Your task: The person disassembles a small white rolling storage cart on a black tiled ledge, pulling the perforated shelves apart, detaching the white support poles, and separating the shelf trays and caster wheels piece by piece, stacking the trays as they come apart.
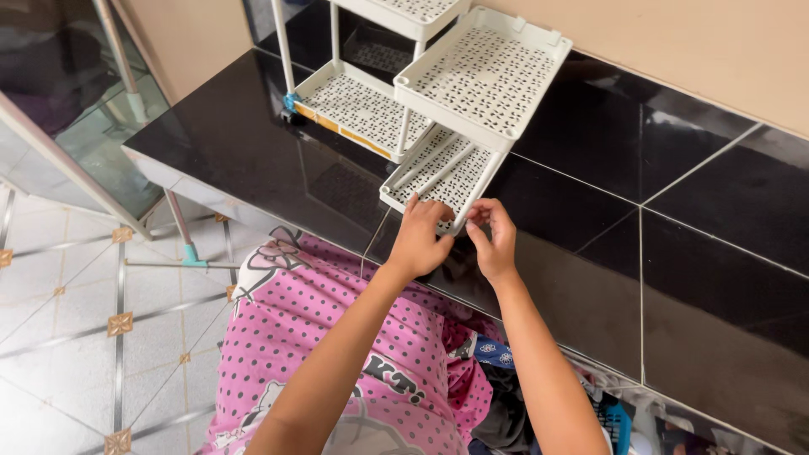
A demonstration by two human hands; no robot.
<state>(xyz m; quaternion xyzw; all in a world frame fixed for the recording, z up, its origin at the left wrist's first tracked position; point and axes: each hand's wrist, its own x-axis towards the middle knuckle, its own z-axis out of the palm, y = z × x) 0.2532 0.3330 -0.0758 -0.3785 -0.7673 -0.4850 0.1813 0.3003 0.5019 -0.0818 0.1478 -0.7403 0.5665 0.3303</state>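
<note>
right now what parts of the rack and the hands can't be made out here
- Head view: the near corner of the lowest white perforated tray is covered by the left hand and right hand.
- What the fingertips pinch there: hidden by the hands themselves.
- Top tray: cut off by the upper edge.
- Clothes heap under the black counter: single items too jumbled, cut by the lower edge.

The rack [484, 76] looks like white moulded plastic, matt, its trays pierced with a fine cut-out pattern; the lowest tray [438, 173] is the same plastic, with smooth white tubes lying in it. The bench [253, 152] is black tile, highly glossy, mirroring the rack. The wall [716, 50] is matt beige. The floor [76, 320] is shiny pale tile. The pink dotted garment [337, 320] is soft cloth.
</note>
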